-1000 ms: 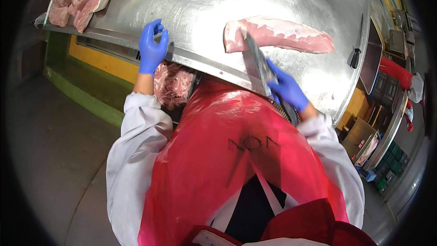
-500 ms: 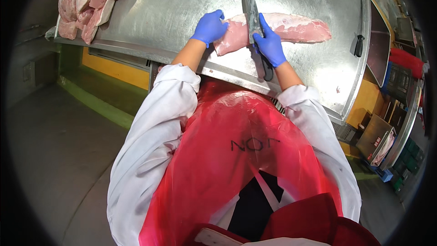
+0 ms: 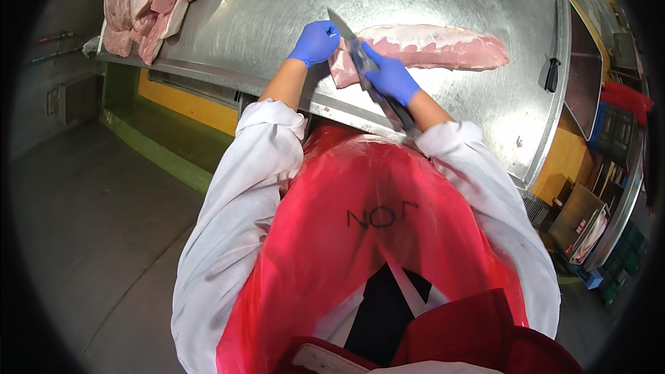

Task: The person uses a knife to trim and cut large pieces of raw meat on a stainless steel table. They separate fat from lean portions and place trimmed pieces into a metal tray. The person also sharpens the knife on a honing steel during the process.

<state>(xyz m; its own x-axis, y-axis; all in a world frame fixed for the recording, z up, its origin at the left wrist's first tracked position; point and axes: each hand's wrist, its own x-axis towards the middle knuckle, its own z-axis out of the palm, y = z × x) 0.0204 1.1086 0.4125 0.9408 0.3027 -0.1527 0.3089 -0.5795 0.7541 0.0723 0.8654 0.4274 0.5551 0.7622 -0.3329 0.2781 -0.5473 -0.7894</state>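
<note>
A long piece of raw pork loin [image 3: 443,52], pink with a pale fatty strip, lies across the metal table in front of me. My right hand [image 3: 391,76], in a blue glove, is closed on a large knife [image 3: 351,43] with a dark handle. Its blade slants up and left across the loin's left end, the tip close to my left hand. My left hand [image 3: 316,43], also blue-gloved, is curled closed at that left end. Whether its fingertips pinch the meat is hidden.
Several cut pieces of pork [image 3: 142,0] are heaped at the table's far left. A second knife [image 3: 552,73] with a black handle lies along the right edge of the metal table [image 3: 249,34]. Crates [image 3: 613,128] and a shelf stand beyond on the right.
The knife has swung from nearly upright to leaning left, and my right hand has moved left and slightly nearer to me. My left hand stays at the loin's left end.
</note>
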